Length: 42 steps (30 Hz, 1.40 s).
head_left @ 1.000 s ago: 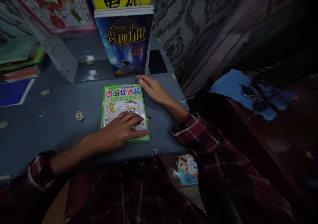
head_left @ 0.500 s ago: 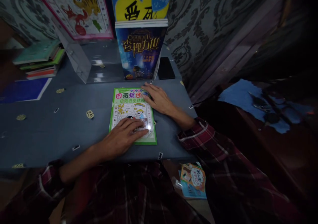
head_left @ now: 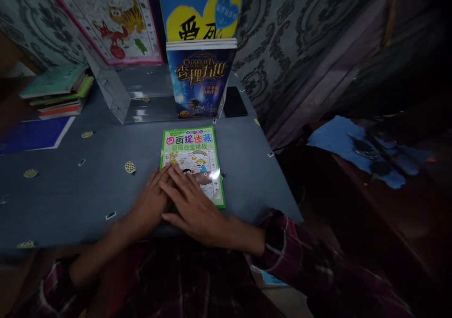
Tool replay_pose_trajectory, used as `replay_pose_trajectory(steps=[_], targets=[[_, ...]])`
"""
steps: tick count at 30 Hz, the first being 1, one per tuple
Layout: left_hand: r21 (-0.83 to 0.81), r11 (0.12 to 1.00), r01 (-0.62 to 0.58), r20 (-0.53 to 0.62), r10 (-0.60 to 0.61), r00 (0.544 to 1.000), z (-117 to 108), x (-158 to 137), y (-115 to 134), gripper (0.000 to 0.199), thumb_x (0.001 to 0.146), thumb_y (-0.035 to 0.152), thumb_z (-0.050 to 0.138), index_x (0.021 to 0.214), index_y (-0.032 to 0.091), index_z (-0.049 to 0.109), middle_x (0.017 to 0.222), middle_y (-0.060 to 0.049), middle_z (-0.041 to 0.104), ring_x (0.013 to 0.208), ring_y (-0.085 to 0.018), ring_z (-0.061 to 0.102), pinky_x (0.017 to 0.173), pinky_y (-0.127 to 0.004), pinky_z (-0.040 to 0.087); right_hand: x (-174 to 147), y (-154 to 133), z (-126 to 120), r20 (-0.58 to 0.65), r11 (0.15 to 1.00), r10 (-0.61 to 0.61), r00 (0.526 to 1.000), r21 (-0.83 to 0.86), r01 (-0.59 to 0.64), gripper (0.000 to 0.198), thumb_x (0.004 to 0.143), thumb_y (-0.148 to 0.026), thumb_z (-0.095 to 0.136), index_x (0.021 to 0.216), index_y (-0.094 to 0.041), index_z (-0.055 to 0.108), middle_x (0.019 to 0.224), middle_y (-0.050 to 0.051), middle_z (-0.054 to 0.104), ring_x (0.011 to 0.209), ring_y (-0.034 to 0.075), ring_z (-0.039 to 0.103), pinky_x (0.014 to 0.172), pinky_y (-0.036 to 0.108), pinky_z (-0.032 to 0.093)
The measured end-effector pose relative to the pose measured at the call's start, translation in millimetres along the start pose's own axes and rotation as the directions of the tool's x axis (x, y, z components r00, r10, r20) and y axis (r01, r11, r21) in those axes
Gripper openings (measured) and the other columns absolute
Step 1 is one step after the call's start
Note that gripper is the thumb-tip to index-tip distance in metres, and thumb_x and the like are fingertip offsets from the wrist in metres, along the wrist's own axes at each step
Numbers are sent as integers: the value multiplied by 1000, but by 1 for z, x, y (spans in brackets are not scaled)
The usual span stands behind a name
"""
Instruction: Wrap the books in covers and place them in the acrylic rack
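A green-bordered picture book with a cartoon cover lies flat near the table's front edge. Over its lower left part rests my right hand, fingers stretched out and slightly apart, with nothing in them. My left hand lies beside the book's left edge, partly under the right fingers. Its fingers look extended, but some are covered. The book's lower left corner is hidden by both hands.
Behind the book, a clear acrylic rack holds upright books, including a dark blue one. A black phone lies right of it. At left are a stack of books and a blue booklet. Blue cloth lies at right.
My right hand has come from the book's upper right corner down to its lower left, overlapping my left hand. My left hand has slid left off the cover's middle.
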<state>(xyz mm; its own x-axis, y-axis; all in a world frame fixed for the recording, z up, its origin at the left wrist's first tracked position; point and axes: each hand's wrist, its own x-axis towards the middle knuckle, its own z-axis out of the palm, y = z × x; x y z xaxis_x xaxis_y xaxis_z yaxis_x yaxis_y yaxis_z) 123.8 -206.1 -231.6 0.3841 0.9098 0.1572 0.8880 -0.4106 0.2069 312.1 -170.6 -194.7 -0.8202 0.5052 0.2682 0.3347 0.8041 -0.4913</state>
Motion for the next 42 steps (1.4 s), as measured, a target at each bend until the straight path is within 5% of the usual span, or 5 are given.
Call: replay_pose_trajectory(steps=[18, 27, 34, 38, 42], targets=[[-392, 881, 264, -78, -318, 945, -36, 37, -12, 55, 99, 40, 50, 150, 22, 41, 155, -16, 48, 145, -33, 45, 119, -57, 38, -17, 83, -26, -93, 941, 320, 943, -83, -328, 61, 105, -47, 43, 157, -17, 38, 168, 20, 29, 157, 37, 24, 124, 64, 30], [-951, 73, 302, 161, -716, 680, -42, 67, -42, 44, 78, 24, 72, 119, 20, 59, 118, -10, 71, 114, -25, 70, 99, -41, 58, -15, 88, -20, -164, 951, 309, 937, 29, -309, 57, 105, -44, 43, 156, -19, 37, 166, 21, 31, 157, 38, 23, 121, 67, 32], [-925, -202, 321, 375, -612, 696, -48, 82, -50, 32, 74, 14, 75, 104, 15, 67, 88, -7, 78, 81, -22, 76, 73, -34, 64, -11, 82, -19, -190, 961, 272, 943, 8, -276, 52, 105, -40, 42, 152, -20, 42, 161, 20, 39, 150, 36, 37, 118, 63, 39], [-883, -52, 466, 411, -563, 717, -65, 103, -87, 22, 78, 16, 72, 100, 17, 73, 78, -6, 76, 71, -22, 73, 66, -34, 61, 0, 85, -29, -177, 966, 253, 951, -1, -257, 45, 104, -39, 43, 143, -19, 54, 150, 19, 51, 134, 34, 53, 110, 58, 47], [-537, 648, 539, 150, -555, 818, -86, 126, -114, 19, 82, 20, 66, 97, 21, 77, 83, -5, 74, 86, -25, 71, 81, -37, 57, 22, 99, -35, -192, 972, 236, 953, 57, -229, 36, 102, -31, 46, 129, -17, 65, 132, 17, 65, 120, 31, 59, 104, 54, 49]])
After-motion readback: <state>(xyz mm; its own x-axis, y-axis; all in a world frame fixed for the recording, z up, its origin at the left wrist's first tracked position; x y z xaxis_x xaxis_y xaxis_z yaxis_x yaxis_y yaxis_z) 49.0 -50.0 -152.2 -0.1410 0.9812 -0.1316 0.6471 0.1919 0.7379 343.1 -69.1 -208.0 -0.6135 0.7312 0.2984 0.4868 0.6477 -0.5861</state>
